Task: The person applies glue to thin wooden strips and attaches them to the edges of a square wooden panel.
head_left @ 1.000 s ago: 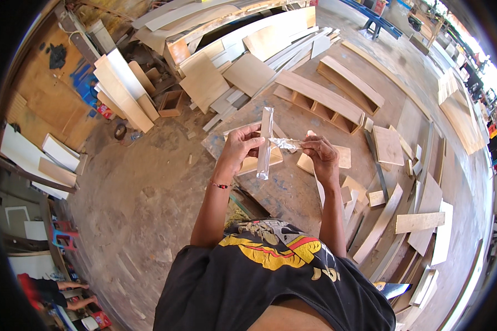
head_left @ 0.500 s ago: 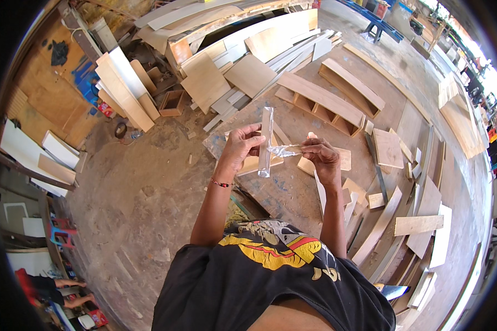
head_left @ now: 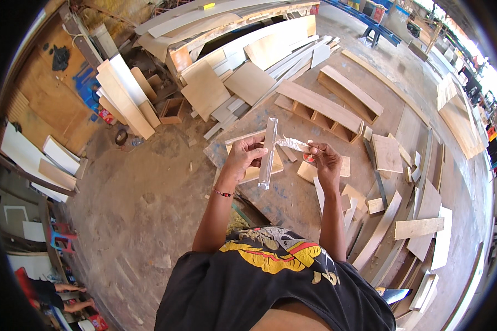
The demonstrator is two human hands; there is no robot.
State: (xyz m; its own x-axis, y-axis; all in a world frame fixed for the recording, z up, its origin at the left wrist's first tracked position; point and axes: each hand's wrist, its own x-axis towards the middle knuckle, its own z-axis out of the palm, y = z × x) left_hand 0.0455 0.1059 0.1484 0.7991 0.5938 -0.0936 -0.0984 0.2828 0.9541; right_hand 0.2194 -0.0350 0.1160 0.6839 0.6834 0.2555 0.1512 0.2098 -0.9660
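Observation:
My left hand [head_left: 241, 158] holds a narrow flat strip [head_left: 268, 157] upright, pinched near its middle between thumb and fingers. The strip looks grey-brown with a shiny, clear or silvery wrapping at its ends. My right hand [head_left: 328, 161] pinches one end of a crumpled whitish, silvery piece [head_left: 292, 144], whose other end reaches close to the strip. Whether the two touch, I cannot tell. A small red round thing [head_left: 308, 158] shows just under my right fingers; whether it is held is unclear. Both hands are above a worn worktop [head_left: 292, 190].
Wooden compartment boxes [head_left: 320, 113] and small wood offcuts [head_left: 386, 151] lie on the worktop. Boards [head_left: 250, 80] are piled beyond it, with long planks [head_left: 378, 231] to the right. At the lower left, another person [head_left: 41, 289] is partly visible. Bare floor [head_left: 132, 220] stretches to my left.
The strip and both hands sit slightly lower in the picture. The crumpled piece now slopes down toward my right hand, and the red round thing has come into sight.

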